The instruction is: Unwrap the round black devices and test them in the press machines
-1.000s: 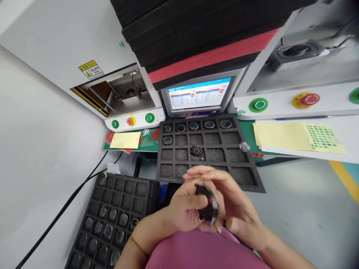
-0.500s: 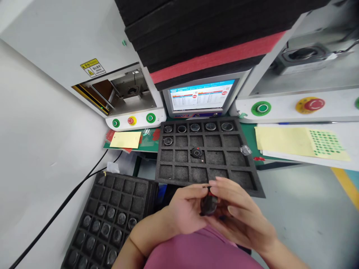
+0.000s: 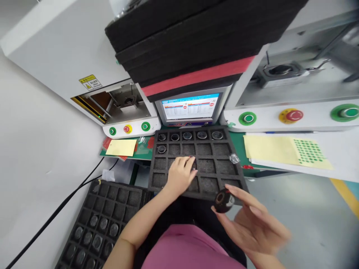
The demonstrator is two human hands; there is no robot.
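R hand (image 3: 249, 224) pinches round black part (image 3: 223, 200) at foam tray (image 3: 241, 175) near-right corner; L hand (image 3: 181, 175) spread flat on mid-tray cells, holding nothing.

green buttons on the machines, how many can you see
4: two on the left machine's panel, either side of its red button; two on the right machine's panel. Others may lie outside view.

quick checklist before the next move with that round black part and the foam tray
1. Round black part gripped in right hand: ok, at the fingertips.
2. Left hand on foam tray: ok, fingers over a middle pocket.
3. What is under the left fingers: cannot tell, hidden.
4. Free pockets in tray: ok, most lower ones bare.
5. Top row filled: ok, five parts seated.
6. Part's facing: cannot tell, blurred.
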